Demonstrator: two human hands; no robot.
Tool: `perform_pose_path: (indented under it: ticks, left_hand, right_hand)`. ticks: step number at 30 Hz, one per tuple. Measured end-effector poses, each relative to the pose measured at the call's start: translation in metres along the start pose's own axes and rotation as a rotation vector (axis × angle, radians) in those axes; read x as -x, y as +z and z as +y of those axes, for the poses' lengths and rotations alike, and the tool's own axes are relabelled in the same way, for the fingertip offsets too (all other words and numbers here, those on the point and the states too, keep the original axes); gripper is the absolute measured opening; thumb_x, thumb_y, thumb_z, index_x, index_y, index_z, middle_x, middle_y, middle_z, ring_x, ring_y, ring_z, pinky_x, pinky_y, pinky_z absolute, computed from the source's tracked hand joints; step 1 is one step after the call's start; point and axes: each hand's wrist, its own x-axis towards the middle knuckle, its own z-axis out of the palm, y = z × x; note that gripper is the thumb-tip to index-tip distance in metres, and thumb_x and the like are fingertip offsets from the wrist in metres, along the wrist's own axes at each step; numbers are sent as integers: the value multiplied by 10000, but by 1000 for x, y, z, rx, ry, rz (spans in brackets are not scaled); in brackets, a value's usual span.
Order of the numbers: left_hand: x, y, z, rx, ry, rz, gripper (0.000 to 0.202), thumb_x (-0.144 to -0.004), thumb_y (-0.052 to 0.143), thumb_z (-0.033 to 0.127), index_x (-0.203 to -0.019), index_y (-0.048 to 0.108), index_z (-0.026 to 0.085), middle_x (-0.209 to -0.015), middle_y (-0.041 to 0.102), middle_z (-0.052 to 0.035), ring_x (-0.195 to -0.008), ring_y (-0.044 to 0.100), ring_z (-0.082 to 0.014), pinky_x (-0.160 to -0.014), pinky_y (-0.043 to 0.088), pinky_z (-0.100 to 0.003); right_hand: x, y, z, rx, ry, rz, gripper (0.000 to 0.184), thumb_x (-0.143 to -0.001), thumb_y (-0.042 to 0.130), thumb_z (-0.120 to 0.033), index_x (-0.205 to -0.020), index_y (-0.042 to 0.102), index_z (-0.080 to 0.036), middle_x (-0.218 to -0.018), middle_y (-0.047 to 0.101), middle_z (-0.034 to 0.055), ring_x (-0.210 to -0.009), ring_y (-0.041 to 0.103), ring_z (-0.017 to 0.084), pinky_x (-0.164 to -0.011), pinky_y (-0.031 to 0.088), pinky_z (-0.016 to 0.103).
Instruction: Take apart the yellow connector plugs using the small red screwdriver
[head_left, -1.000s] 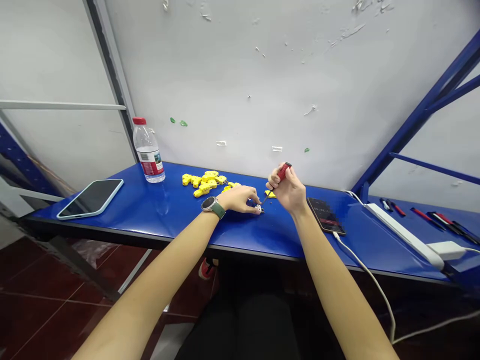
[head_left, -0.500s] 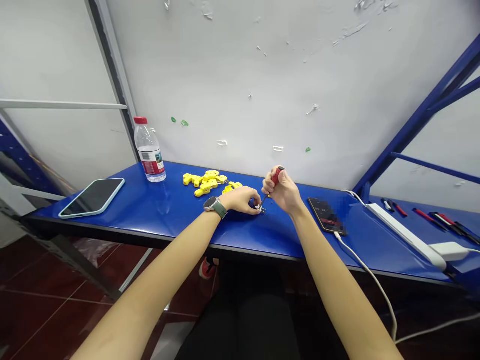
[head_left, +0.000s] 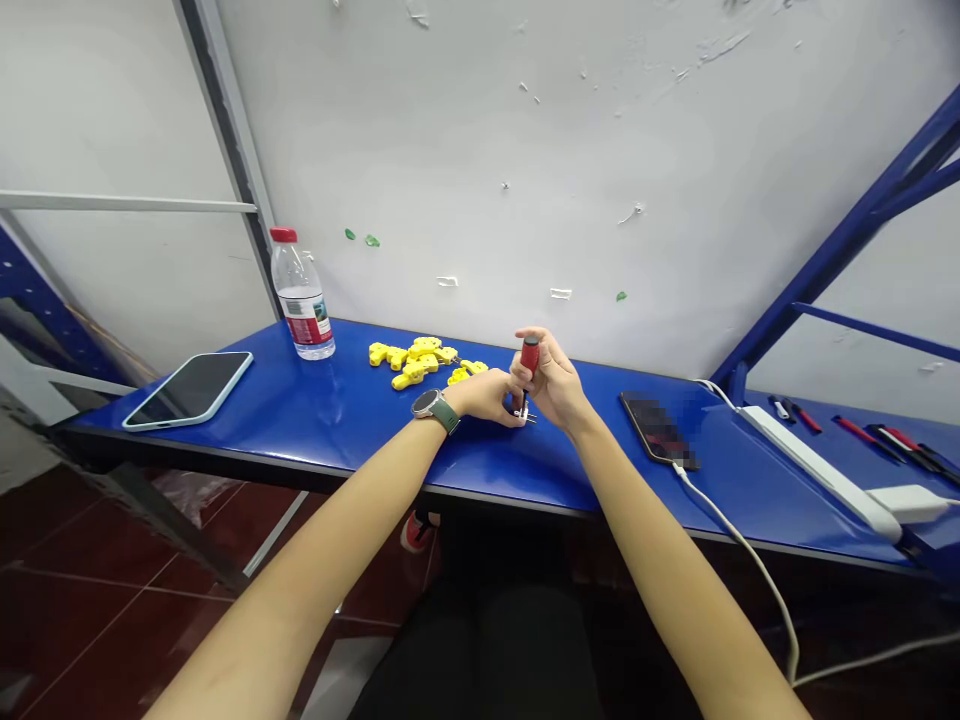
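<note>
On the blue tabletop, my left hand (head_left: 495, 397) pinches a small white plug part (head_left: 522, 411) with metal prongs pointing right. My right hand (head_left: 553, 378) is wrapped round the red and black handle of a screwdriver (head_left: 530, 354), which stands nearly upright. Its tip comes down onto the plug part, though the exact contact point is too small to make out. Several yellow plug housings (head_left: 424, 358) lie in a loose pile just beyond and left of my left hand.
A water bottle (head_left: 304, 300) stands at the back left, near a tablet-like device (head_left: 190, 388). To the right lie a phone (head_left: 654, 428) with a charging cable, a white power strip (head_left: 821, 470) and several pens (head_left: 892, 440). A white wall rises behind the table (head_left: 337, 425).
My right hand has moved slightly left and tipped the screwdriver from a slant to nearly upright over the plug part. My left hand keeps its hold. The view has shifted a little.
</note>
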Motion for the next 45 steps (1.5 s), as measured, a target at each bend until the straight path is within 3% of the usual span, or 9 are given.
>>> perform_pose_path:
  ticks: [9,14,19,26,29,32,36,41,45]
  left_hand:
    - [-1,-2,2,-35,-2,-10,185,-763,791,364,-814,758,189,-787,704,-5,-704,617,-143,-654,416,-249]
    - [0,-2,6,-5,-8,-19,183,-769,794,364,-833,765,195,-795,717,-8,-716,635,-154,-672,433,-258]
    - [0,0,6,14,-3,-13,161,-764,785,348,-825,754,202,-829,735,-7,-739,646,-157,-665,433,-252]
    - [4,-7,5,-46,-40,-10,174,-768,766,357,-831,752,196,-854,755,-10,-732,654,-148,-648,433,-236]
    - [6,-9,5,-55,-62,5,151,-763,762,341,-822,755,202,-855,755,-8,-729,651,-152,-650,437,-242]
    - [7,-9,3,-54,-78,15,130,-753,765,325,-807,751,207,-840,749,-6,-725,650,-155,-639,434,-247]
    - [6,-8,1,-49,-57,12,145,-750,773,332,-793,738,198,-815,739,-7,-708,644,-154,-629,430,-246]
    - [5,-8,0,-12,-47,12,129,-746,767,300,-813,738,195,-843,748,-12,-713,653,-150,-649,453,-240]
    - [5,-8,2,0,-45,-2,141,-758,756,322,-818,732,197,-860,750,-11,-738,656,-149,-680,469,-240]
  right_hand:
    - [-3,-10,5,-1,-32,107,471,-803,797,-631,-885,522,-258,-778,519,-17,-629,456,130,-581,438,295]
    - [-5,-6,3,19,18,170,495,-833,688,-732,-917,575,-257,-641,322,-55,-528,295,124,-524,338,301]
    - [-2,0,2,35,29,130,587,-738,702,-827,-898,516,-294,-585,270,-77,-501,210,124,-500,275,282]
    - [-18,-20,-8,61,80,27,501,-751,804,-676,-892,622,-232,-798,563,7,-716,533,166,-692,476,340]
    - [-28,-24,-14,40,183,-80,435,-803,791,-554,-1073,651,-242,-673,476,-49,-598,434,142,-699,476,353]
    - [-32,-21,-13,11,239,-75,435,-848,697,-650,-1059,613,-279,-585,336,-88,-510,294,127,-613,426,327]
    - [-28,-17,-6,28,167,33,560,-809,608,-840,-893,522,-293,-572,266,-94,-481,244,121,-565,405,310]
    - [-24,-18,-2,35,18,120,585,-780,668,-821,-811,504,-260,-712,475,-25,-594,447,147,-597,459,325]
    - [-24,-13,-3,11,36,113,564,-855,582,-812,-780,516,-257,-564,283,-69,-492,295,127,-545,398,305]
